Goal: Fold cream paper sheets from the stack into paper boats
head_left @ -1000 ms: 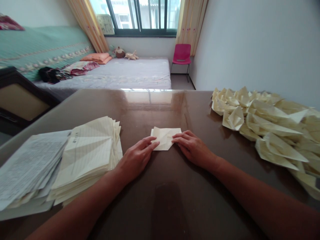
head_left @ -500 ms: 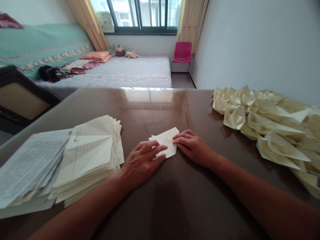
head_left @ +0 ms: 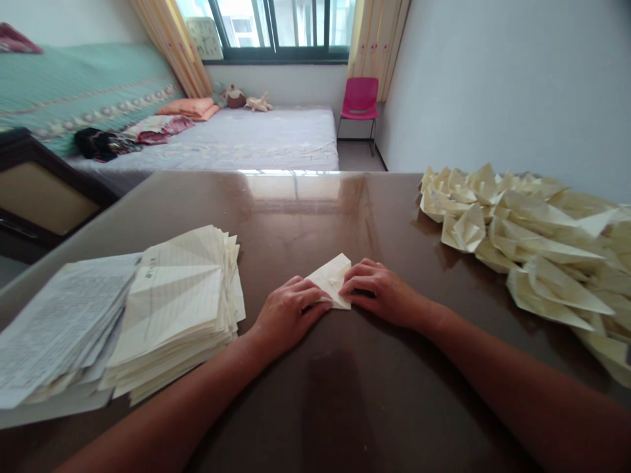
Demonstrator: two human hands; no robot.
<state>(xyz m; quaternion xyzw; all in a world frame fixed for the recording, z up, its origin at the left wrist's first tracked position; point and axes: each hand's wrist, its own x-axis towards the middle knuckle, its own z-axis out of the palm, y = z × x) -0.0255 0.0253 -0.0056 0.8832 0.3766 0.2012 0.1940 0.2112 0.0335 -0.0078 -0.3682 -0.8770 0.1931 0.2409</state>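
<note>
A small folded sheet of cream paper (head_left: 331, 276) lies on the brown glossy table, between my two hands. My left hand (head_left: 292, 307) has its fingers closed on the paper's left and near edge, with the thumb along the bottom. At the right edge, my right hand (head_left: 378, 290) grips the paper with bent fingers, and the fingertips cover part of its corner. The paper's upper point and middle creases show; the parts under the fingers are hidden.
On the left stand a stack of lined cream sheets (head_left: 172, 295) and a pile of printed papers (head_left: 64, 322). Many folded paper boats (head_left: 537, 243) spread along the right side by the wall. Beyond the table (head_left: 276, 223) are a bed (head_left: 276, 138) and a pink chair (head_left: 360, 98).
The left part of the paper has been folded in, so its outline is narrower and more pointed. My left hand moved slightly right; my right-hand fingers curled more.
</note>
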